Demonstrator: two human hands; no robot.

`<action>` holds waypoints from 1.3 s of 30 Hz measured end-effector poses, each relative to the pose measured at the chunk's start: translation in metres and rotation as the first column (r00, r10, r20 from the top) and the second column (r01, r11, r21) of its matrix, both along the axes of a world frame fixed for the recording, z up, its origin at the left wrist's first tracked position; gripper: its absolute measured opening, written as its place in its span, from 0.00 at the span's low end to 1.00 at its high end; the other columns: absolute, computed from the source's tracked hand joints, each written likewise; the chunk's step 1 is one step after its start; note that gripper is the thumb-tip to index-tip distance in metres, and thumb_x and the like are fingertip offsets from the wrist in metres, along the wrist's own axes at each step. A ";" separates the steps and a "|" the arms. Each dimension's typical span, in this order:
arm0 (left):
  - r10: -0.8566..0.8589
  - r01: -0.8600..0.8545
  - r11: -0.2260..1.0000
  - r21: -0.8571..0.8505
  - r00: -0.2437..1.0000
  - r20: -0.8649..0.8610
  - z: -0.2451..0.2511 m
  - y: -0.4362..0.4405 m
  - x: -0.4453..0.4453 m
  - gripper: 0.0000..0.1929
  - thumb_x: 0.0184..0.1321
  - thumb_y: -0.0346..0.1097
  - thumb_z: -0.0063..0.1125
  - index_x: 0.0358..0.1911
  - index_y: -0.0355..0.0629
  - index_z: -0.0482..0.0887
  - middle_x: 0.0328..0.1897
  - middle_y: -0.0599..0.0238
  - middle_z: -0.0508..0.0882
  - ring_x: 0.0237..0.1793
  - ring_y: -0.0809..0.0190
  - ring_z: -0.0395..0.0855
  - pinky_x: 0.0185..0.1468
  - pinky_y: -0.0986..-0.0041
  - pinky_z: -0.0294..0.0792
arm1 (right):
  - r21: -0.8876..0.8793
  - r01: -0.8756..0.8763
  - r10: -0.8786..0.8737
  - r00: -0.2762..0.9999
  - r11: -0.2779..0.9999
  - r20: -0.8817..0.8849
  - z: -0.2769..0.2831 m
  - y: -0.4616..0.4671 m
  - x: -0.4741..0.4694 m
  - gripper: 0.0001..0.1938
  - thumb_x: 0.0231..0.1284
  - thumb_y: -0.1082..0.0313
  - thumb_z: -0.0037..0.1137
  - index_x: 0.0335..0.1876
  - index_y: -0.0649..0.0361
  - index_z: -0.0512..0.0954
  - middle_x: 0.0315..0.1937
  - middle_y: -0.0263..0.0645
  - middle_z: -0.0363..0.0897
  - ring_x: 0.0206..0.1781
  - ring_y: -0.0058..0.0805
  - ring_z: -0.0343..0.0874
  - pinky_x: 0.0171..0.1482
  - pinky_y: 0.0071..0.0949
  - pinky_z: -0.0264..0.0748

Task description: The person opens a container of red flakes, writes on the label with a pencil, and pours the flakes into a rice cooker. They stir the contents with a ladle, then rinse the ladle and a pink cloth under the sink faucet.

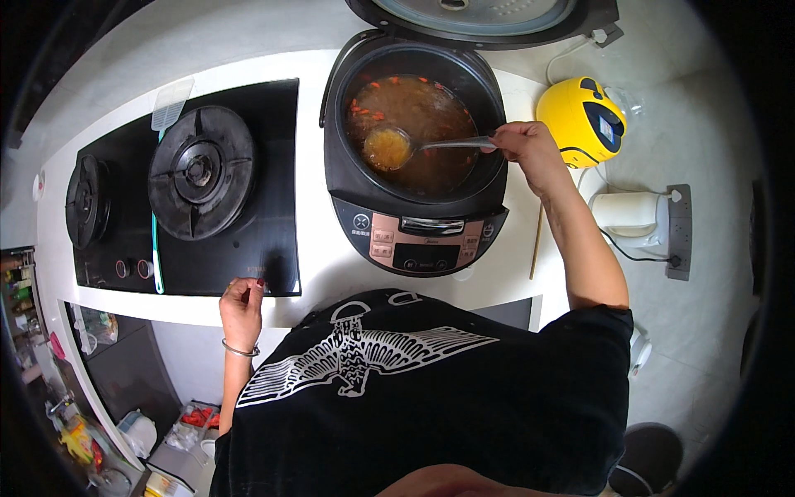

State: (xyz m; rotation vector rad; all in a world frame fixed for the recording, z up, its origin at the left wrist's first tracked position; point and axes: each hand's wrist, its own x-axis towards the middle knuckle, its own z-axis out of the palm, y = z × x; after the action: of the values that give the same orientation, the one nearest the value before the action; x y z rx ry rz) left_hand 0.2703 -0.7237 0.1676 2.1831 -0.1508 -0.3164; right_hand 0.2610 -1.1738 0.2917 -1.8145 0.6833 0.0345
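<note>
My right hand [526, 151] grips the handle of a metal ladle [456, 143] over the open rice cooker [417, 213]. The ladle's bowl, filled with yellowish soup, is at the left part of the pot. Around it lies brown broth [428, 102] with red-orange bits floating on it. The cooker's lid [484, 25] stands raised at the back. My left hand [243, 305] is at the front edge of the black gas hob [267, 186], with its fingers bent and thumb near the fingertips; whether it holds anything small cannot be told.
A slotted spatula [156, 248] with a green and white handle lies across the hob beside the large burner [199, 173]. Right of the cooker are a yellow appliance [581, 121], a thin wooden stick [535, 245], a white kettle [627, 214] and a power strip [679, 233] with cords.
</note>
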 end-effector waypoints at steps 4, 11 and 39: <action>-0.029 0.028 0.999 0.014 0.999 0.037 0.003 -0.003 0.001 0.06 0.57 0.28 0.56 0.26 0.32 0.79 0.21 0.60 0.76 0.24 0.62 0.72 0.32 0.74 0.64 | -0.072 0.015 -0.009 0.997 0.997 0.072 0.006 -0.004 -0.003 0.07 0.53 0.72 0.50 0.29 0.65 0.81 0.24 0.34 0.81 0.24 0.13 0.62 0.30 0.14 0.60; -0.014 0.014 1.000 0.020 0.999 0.029 0.001 -0.002 -0.001 0.06 0.57 0.29 0.56 0.26 0.33 0.80 0.21 0.60 0.76 0.23 0.62 0.72 0.31 0.74 0.64 | -0.183 0.086 -0.048 0.978 0.979 0.204 0.008 -0.009 -0.004 0.08 0.56 0.71 0.52 0.33 0.67 0.80 0.25 0.33 0.80 0.26 0.15 0.67 0.32 0.15 0.63; -0.043 0.041 0.998 0.043 0.997 0.068 0.002 -0.004 -0.001 0.06 0.56 0.28 0.57 0.26 0.32 0.80 0.21 0.60 0.76 0.22 0.62 0.71 0.30 0.74 0.64 | -0.932 -0.346 0.608 0.765 0.111 -0.211 -0.001 -0.022 0.006 0.04 0.49 0.74 0.55 0.23 0.59 0.79 0.23 0.39 0.78 0.33 0.33 0.74 0.44 0.29 0.62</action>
State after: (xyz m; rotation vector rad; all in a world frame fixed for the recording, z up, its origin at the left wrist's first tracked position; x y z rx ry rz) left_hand 0.2693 -0.7281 0.1697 2.2356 -0.2309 -0.2696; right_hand 0.2667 -1.1957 0.2902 -3.1324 -0.2858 -0.1963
